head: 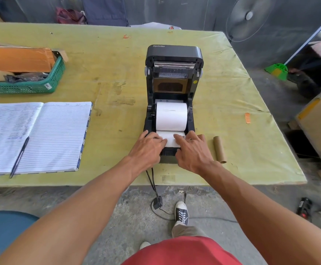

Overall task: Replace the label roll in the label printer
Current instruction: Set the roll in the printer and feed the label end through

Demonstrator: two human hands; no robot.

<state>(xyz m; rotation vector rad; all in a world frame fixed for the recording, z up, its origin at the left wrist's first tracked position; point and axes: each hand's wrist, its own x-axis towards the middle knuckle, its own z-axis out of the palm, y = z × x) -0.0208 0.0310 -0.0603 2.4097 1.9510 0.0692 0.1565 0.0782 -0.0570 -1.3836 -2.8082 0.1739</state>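
- Already, in the head view, most of the job looks done: a full white roll (171, 116) sits in the bay of the printer (175, 54), whose lid stands open, tipped back.
- An empty core (219, 149) lies on the table (117, 64) just right of the printer, apart from both hands; I take it to be the spent roll's, so the old one is out.
- The roll's free end, a strip (170, 139), is drawn forward over the printer's front edge.
- The left hand (148, 148) lies on the strip's left part, fingers fairly straight and spread, pressing it flat; nothing is clasped.
- The right hand (193, 150) does the same on the strip's right part, fingers extended and resting on the paper, not curled round it.
- Whether the strip sits true between the guides is hidden under the fingers.
- Left to do, as I judge it: square the strip, shut the lid, perhaps feed a label to check.
- Well left of the printer lie a notebook (41, 134) with a pen (19, 157) on it, and a basket (27, 87).
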